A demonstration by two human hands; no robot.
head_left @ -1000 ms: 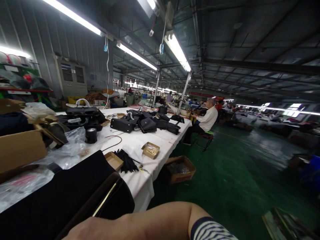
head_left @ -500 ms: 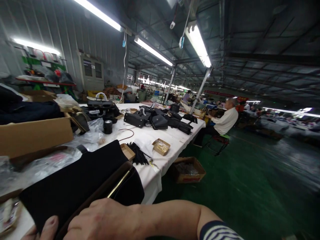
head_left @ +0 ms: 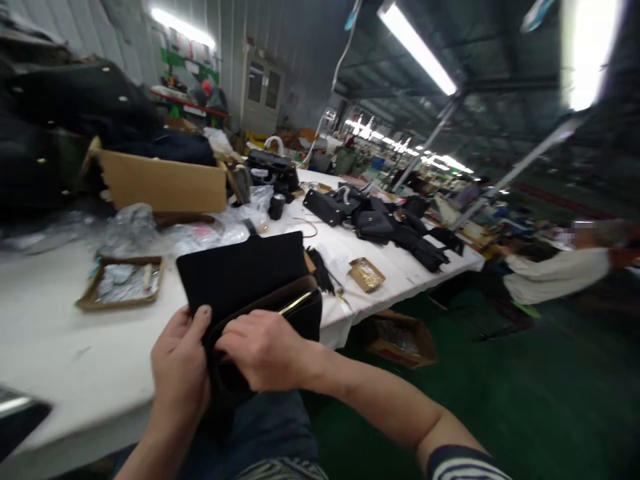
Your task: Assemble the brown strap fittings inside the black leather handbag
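Note:
A black bag (head_left: pixel 250 270) with its flap raised lies tilted at the table's front edge, its brown-lined opening facing up. My left hand (head_left: pixel 183 353) grips the bag's left end, thumb on the flap side. At the opening, my right hand (head_left: pixel 265 347) has its fingers curled over the near rim, beside a gold zipper (head_left: pixel 296 303); the fingertips are partly hidden inside. Just beyond the bag's right end is a bundle of black strips (head_left: pixel 323 270).
On the white table (head_left: pixel 75 353) are a small tray of parts (head_left: pixel 127 283), a cardboard box (head_left: pixel 165 180), black bags (head_left: pixel 375 225) and a small box of gold pieces (head_left: pixel 367 275). An open carton (head_left: pixel 400 340) stands on the floor. A seated person (head_left: pixel 555 273) is at the right.
The view has swung left and down, so the bag and both hands show more fully, nearer the middle. Both hands remain on the bag.

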